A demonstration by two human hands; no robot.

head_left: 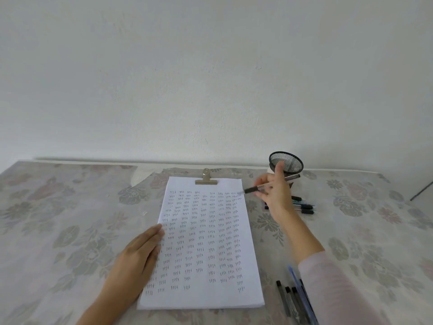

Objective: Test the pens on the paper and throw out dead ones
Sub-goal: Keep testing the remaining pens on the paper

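Note:
A white sheet of paper (203,299) covered with rows of small handwritten test marks lies in the middle of the table, held by a metal clip (206,179) at its top. My left hand (138,252) rests flat on the paper's left edge. My right hand (274,193) holds a pen (253,189) with a black grip, its tip just above the paper's upper right corner. More pens (304,207) lie behind that hand. Another group of pens (293,299) lies at the lower right, partly hidden by my sleeve.
A black mesh pen cup (287,163) stands tilted at the back right, near the wall. The table wears a floral cloth (70,231). A white wall rises right behind the table's far edge.

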